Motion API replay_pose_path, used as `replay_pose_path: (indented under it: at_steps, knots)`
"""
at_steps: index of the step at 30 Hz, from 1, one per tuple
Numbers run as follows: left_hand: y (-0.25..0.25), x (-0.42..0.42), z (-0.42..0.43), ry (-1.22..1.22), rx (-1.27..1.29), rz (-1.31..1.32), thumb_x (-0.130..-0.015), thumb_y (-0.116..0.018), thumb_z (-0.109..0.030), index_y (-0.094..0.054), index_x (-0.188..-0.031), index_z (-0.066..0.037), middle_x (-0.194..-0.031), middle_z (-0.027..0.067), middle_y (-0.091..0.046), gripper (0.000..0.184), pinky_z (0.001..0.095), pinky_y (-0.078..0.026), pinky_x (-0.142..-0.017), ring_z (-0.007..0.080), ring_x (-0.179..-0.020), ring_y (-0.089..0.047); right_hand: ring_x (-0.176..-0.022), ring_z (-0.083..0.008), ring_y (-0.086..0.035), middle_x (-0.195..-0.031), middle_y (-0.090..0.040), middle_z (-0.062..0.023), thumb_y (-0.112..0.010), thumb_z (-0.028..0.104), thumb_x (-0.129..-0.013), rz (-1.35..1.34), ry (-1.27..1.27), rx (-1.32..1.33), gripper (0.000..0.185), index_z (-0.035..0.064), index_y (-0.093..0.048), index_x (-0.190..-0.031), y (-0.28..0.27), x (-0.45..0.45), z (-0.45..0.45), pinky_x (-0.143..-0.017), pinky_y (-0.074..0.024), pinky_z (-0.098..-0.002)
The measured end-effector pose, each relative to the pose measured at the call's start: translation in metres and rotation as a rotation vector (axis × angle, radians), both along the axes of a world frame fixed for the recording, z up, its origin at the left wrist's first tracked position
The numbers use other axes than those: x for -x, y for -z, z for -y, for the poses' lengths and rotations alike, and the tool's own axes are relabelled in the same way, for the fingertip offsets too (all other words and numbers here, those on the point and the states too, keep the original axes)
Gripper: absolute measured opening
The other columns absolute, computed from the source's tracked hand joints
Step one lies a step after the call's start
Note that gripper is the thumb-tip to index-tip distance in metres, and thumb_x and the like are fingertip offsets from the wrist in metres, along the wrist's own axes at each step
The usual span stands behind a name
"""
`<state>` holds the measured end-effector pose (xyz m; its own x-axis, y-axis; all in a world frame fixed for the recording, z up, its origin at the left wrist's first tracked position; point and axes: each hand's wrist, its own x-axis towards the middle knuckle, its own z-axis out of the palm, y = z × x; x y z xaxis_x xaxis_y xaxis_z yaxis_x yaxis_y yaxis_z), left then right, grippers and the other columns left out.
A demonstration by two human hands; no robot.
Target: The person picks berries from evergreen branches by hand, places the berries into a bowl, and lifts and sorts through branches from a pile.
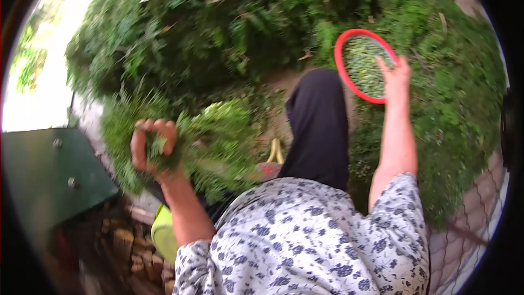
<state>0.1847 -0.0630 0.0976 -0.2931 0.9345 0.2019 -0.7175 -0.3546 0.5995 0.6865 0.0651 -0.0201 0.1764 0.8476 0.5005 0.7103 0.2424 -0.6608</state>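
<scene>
My left hand [155, 142] is closed, its fingers curled around feathery green plant stems [213, 136] that spread out to both sides over my lap. On the right, my right hand [395, 76] grips the edge of a red-rimmed bowl [343, 65], thumb on the inside and fingers on the outside. Many small green pods or buds [363, 68] fill the bowl; their exact kind is too small to make out. The bowl lies over the cut greenery beside my knee [319, 109].
A large heap of green plants [218, 27] lies ahead, with more greenery [453, 104] at the right. A green metal panel [49, 169] stands at the left, above chopped firewood [131, 251]. A yellow-green container [164, 235] is by my left side. Paving [480, 202] edges the right.
</scene>
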Motion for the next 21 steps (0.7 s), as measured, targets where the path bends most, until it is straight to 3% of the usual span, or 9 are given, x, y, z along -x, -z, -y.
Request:
replay_pose_path:
  at_steps: [2,4,6,9,11,13,16,19,21]
  knots:
    - [-0.003,0.0,-0.001,-0.043,0.043,-0.014,-0.087,-0.047,-0.019,-0.055,-0.087,-0.003,-0.063,0.0043,-0.052,0.018,0.0284,-0.028,-0.046,0.0125,-0.039,-0.035,-0.094,-0.0227,-0.052,-0.106,-0.05,-0.0182,-0.065,0.008,-0.079,0.006,0.105,0.146,0.05,-0.0072,-0.036,-0.117,0.03,-0.057,-0.02,-0.082,-0.0485,-0.0341]
    - [-0.006,0.0,-0.002,-0.074,0.048,-0.048,-0.087,-0.047,-0.02,-0.056,-0.086,-0.003,-0.058,0.0029,-0.049,0.019,0.0277,-0.027,-0.045,0.0118,-0.039,-0.035,-0.1,-0.0256,-0.05,-0.113,-0.046,-0.0242,-0.063,0.009,-0.082,-0.211,0.207,0.246,0.063,-0.0108,-0.026,-0.129,0.063,-0.109,-0.032,-0.084,-0.0492,-0.0355]
    - [-0.007,-0.001,-0.004,-0.075,0.044,-0.061,-0.088,-0.047,-0.02,-0.056,-0.084,-0.003,-0.053,0.0015,-0.046,0.02,0.0269,-0.027,-0.045,0.0112,-0.039,-0.034,-0.103,-0.0278,-0.051,-0.118,-0.047,-0.0209,-0.053,0.009,-0.086,-1.168,0.508,0.076,0.052,-0.0108,-0.029,-0.128,0.049,-0.115,-0.04,-0.086,-0.0483,-0.0398]
    - [-0.006,-0.004,-0.005,-0.113,0.068,-0.047,-0.089,-0.046,-0.021,-0.056,-0.081,-0.003,-0.047,-0.0003,-0.041,0.022,0.0254,-0.026,-0.045,0.0101,-0.039,-0.033,-0.104,-0.0364,-0.052,-0.117,-0.051,-0.0218,-0.046,0.018,-0.091,-1.52,0.788,-0.001,0.042,-0.0071,-0.04,-0.124,0.026,-0.081,-0.048,-0.085,-0.0489,-0.0462]
    - [-0.004,-0.008,-0.006,-0.132,0.087,-0.025,-0.09,-0.044,-0.021,-0.056,-0.084,-0.003,-0.048,-0.0006,-0.04,0.022,0.0247,-0.025,-0.045,0.0096,-0.039,-0.032,-0.099,-0.0331,-0.056,-0.106,-0.058,-0.0188,-0.043,0.022,-0.093,-1.68,0.078,0.348,0.032,-0.0029,-0.052,-0.11,0.04,-0.07,-0.053,-0.081,-0.0514,-0.0419]
    - [-0.005,-0.01,-0.005,-0.129,0.075,-0.097,-0.091,-0.044,-0.021,-0.055,-0.087,-0.001,-0.052,0.0017,-0.045,0.023,0.025,-0.028,-0.045,0.0096,-0.04,-0.035,-0.079,-0.0257,-0.062,-0.086,-0.062,-0.0141,-0.045,0.019,-0.092,-1.555,-0.403,0.519,0.023,-0.0005,-0.057,-0.096,-0.04,0.058,-0.014,-0.071,-0.0541,-0.0375]
    - [-0.006,-0.016,-0.009,-0.344,0.285,-0.215,-0.09,-0.047,-0.024,-0.054,-0.085,-0.004,-0.048,-0.0023,-0.038,0.022,0.0247,-0.028,-0.048,0.0086,-0.041,-0.032,-0.066,-0.0187,-0.062,-0.075,-0.063,-0.0102,-0.049,0.025,-0.09,-1.27,-0.664,0.746,0.029,-0.0022,-0.06,-0.09,-0.117,0.188,0.049,-0.058,-0.0535,-0.0294]
    - [0.005,-0.011,-0.014,-0.372,0.248,-0.305,-0.09,-0.047,-0.024,-0.054,-0.086,-0.004,-0.047,-0.0009,-0.039,0.021,0.0251,-0.03,-0.049,0.0096,-0.041,-0.034,-0.064,-0.0243,-0.064,-0.076,-0.064,-0.0158,-0.048,0.037,-0.089,-1.112,-1.277,1.005,0.043,-0.0041,-0.058,-0.099,-0.13,0.246,0.098,-0.063,-0.0544,-0.0327]
    - [0.006,-0.012,-0.013,-0.344,0.3,-0.316,-0.09,-0.047,-0.024,-0.054,-0.087,-0.004,-0.051,0.001,-0.042,0.022,0.0255,-0.031,-0.048,0.0102,-0.043,-0.036,-0.083,-0.0266,-0.063,-0.096,-0.061,-0.0203,-0.048,0.056,-0.083,-0.964,-1.308,1.327,0.067,-0.0052,-0.052,-0.111,-0.118,0.283,0.122,-0.076,-0.0518,-0.0378]
